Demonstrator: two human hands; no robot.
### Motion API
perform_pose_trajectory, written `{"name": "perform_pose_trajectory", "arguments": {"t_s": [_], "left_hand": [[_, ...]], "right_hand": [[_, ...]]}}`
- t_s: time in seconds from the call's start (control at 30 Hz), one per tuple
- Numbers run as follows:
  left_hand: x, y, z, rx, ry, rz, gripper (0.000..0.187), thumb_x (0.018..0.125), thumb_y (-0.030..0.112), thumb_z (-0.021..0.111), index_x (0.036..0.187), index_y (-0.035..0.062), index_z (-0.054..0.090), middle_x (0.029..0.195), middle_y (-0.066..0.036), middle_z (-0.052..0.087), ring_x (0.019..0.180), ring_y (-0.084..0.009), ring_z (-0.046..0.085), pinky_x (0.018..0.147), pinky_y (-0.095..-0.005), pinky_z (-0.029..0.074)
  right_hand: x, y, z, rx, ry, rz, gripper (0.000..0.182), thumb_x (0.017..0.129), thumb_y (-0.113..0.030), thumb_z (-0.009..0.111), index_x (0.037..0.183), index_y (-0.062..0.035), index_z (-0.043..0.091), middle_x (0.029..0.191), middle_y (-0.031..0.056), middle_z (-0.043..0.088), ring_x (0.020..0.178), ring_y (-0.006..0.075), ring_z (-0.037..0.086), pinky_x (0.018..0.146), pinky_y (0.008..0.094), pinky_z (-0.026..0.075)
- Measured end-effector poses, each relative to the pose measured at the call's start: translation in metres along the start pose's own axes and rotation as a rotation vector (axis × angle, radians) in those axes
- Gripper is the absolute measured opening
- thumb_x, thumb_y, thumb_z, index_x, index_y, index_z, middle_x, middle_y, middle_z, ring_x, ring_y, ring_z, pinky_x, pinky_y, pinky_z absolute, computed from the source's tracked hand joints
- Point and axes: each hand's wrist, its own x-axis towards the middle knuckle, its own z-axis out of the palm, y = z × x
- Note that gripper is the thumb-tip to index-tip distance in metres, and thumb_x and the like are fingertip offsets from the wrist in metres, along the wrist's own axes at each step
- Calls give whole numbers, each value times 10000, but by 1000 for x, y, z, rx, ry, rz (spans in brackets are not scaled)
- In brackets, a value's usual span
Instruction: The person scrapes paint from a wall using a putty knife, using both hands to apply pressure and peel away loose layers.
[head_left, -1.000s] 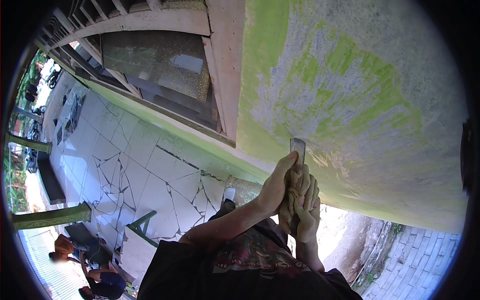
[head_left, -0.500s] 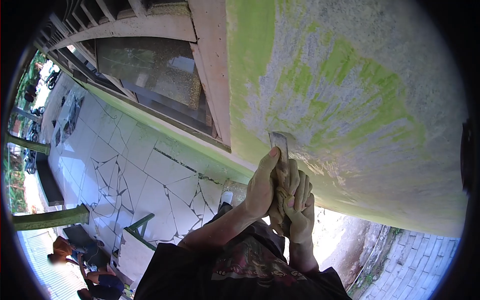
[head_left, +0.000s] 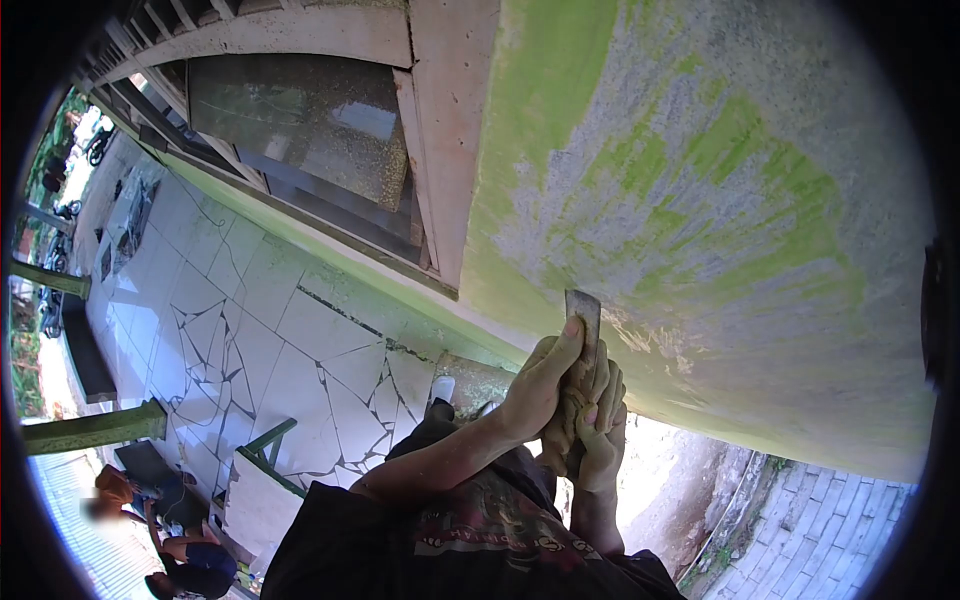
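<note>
1. Fingers of both hands are closed around a flat metal tool (head_left: pixel 586 308); the left hand (head_left: pixel 528 398) has its thumb along the blade, while the right hand (head_left: pixel 598 455) wraps the lower part.
2. From the grip, the tool's long axis points outward, away from the shirt (head_left: pixel 470 545), with the left thumb nearer its tip.
3. Just beyond the tip lies the streaked green wall (head_left: pixel 700 235); whether they touch, one cannot tell.
4. Farther out, left of the grip, are the window frame (head_left: pixel 437 150) and cracked-pattern floor (head_left: pixel 325 400).
</note>
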Motion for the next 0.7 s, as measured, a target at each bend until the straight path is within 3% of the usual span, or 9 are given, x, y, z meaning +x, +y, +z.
{"name": "perform_pose_trajectory", "arguments": {"t_s": [0.1,0.17,0.3,0.37,0.47,0.57,0.7], "left_hand": [[0,6,2,51,-21,32,559,1018,460,253,681,54,437,532,-65,440,488,-191,503,539,-322,423],[-4,-3,4,-14,22,-60,560,1018,458,261,673,54,437,519,-66,440,482,-189,506,524,-315,422],[-5,-2,0,-31,16,-58,572,1017,464,266,654,56,435,509,-58,433,458,-190,491,524,-319,422],[-7,-5,2,-30,30,-62,579,1016,466,268,643,56,434,502,-56,430,452,-188,489,521,-319,423],[-5,-4,8,28,88,-96,592,1012,476,272,631,56,443,503,-59,440,467,-186,508,519,-313,424],[-2,4,4,38,17,-36,591,1012,477,274,632,57,441,506,-58,441,470,-186,509,527,-313,423],[-3,-4,7,21,32,-85,580,1013,471,279,641,56,440,512,-59,448,472,-178,511,515,-301,415]], "right_hand": [[0,-9,15,-44,116,41,481,859,-216,579,1232,35,408,912,106,556,617,124,520,529,245,429],[-6,10,-2,-37,69,-29,491,851,-216,586,1236,30,405,916,110,561,627,137,530,542,252,439],[-5,4,3,-102,85,-55,479,838,-190,567,1228,40,411,967,118,567,745,144,556,669,259,465],[-6,-1,11,31,137,-73,303,831,-149,608,1045,60,565,892,55,584,768,113,554,665,240,437],[-6,3,7,-23,165,-117,240,841,-106,585,1018,55,566,883,50,579,761,105,542,663,235,433],[1,0,8,-127,184,-168,225,839,-89,585,1014,51,561,879,45,555,766,110,523,686,244,428],[-3,-5,9,-12,113,-116,159,838,-73,572,953,35,556,814,33,543,687,90,501,602,242,409]]}}
